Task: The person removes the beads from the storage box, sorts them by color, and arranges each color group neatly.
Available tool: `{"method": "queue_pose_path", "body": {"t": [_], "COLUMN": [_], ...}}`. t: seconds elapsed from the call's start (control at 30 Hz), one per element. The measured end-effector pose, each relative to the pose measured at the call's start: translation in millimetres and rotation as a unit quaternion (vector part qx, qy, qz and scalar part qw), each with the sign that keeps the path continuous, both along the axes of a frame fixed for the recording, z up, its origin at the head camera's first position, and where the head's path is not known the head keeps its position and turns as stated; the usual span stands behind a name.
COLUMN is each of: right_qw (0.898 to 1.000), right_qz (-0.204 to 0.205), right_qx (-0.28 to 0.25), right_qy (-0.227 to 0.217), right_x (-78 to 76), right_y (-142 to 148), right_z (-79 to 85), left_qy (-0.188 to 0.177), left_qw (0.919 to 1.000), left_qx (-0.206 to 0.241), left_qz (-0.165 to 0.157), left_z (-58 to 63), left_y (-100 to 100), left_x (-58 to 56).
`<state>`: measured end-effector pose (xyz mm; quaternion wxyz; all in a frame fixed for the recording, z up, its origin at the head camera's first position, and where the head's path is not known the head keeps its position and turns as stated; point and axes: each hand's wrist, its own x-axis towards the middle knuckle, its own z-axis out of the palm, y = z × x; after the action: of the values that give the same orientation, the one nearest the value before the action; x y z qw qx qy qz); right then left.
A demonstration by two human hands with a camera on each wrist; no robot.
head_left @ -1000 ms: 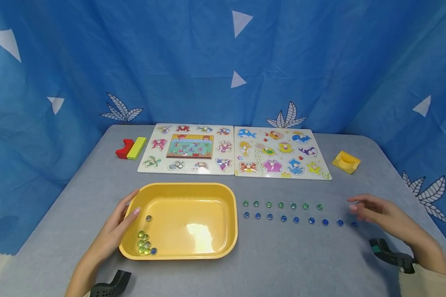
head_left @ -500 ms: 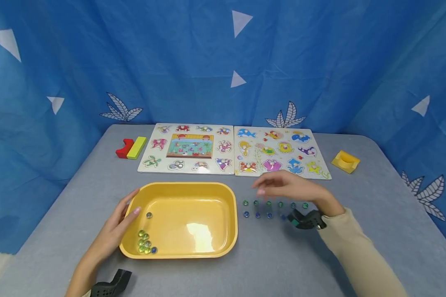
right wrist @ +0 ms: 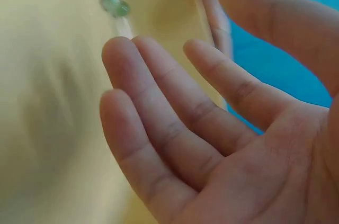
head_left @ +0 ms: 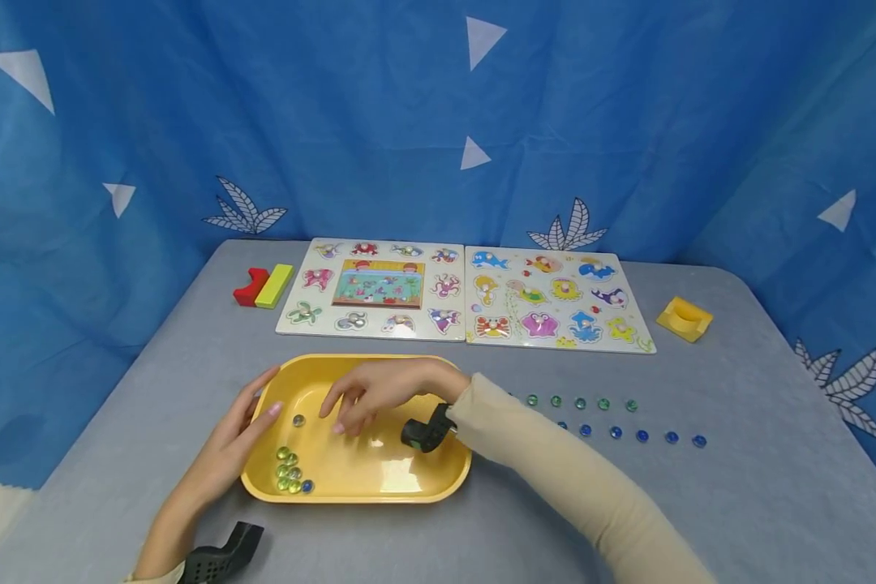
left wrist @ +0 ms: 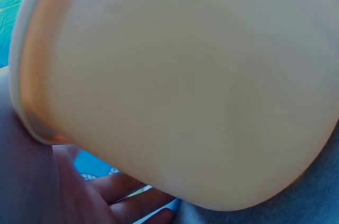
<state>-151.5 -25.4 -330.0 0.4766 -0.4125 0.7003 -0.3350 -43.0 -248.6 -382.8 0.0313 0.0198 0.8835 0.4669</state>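
A yellow plastic tray (head_left: 358,498) stands before me on the grey table. My left hand (head_left: 226,438) grips its left rim, thumb over the edge and fingers outside; the left wrist view shows the tray (left wrist: 175,75) close up. Over the tray's middle hovers my right hand (head_left: 385,386), fingers loosely bent. The right wrist view shows this hand (right wrist: 212,144) with spread fingers and nothing held. Inside the tray lie several yellow-green marbles (head_left: 283,470), a blue marble (head_left: 307,486) and a lone dark clear marble (head_left: 298,420) near my left thumb.
Right of the tray, green marbles (head_left: 580,403) form a row behind a row of blue marbles (head_left: 641,435); my right sleeve (head_left: 555,454) hides some. Behind are two puzzle boards (head_left: 445,334), red (head_left: 246,297) and lime blocks (head_left: 274,286), and a yellow block (head_left: 684,319).
My right hand has swept left from the far end of the marble rows, across them, to above the tray. My left hand stays on the tray's rim. The whole view has shifted slightly.
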Motion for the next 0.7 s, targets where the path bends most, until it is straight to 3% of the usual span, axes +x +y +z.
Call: {"method": "queue_pose_path", "body": {"t": [0.13,0.3,0.7], "right_qw": [0.999,0.994,0.992], "right_qz": [0.011,-0.007,-0.03], "right_qx": [0.041,0.074,0.052], "right_qy": [-0.032,-0.084,-0.115], "right_x": [8.5,21.5,37.2], "right_y": [-23,-35,-42], "right_z": [-11.9,-27.0,-36.8], "left_qy": [0.001,0.003,0.004], "left_qw": [1.0,0.9999,0.9999], "left_qx": [0.005,0.01,0.011], "left_qz": [-0.004,-0.004,-0.001], "left_z": [0.6,0.3,1.3], "left_y": [1,1,1], "left_x": [-1.1,-1.2,0.9]}}
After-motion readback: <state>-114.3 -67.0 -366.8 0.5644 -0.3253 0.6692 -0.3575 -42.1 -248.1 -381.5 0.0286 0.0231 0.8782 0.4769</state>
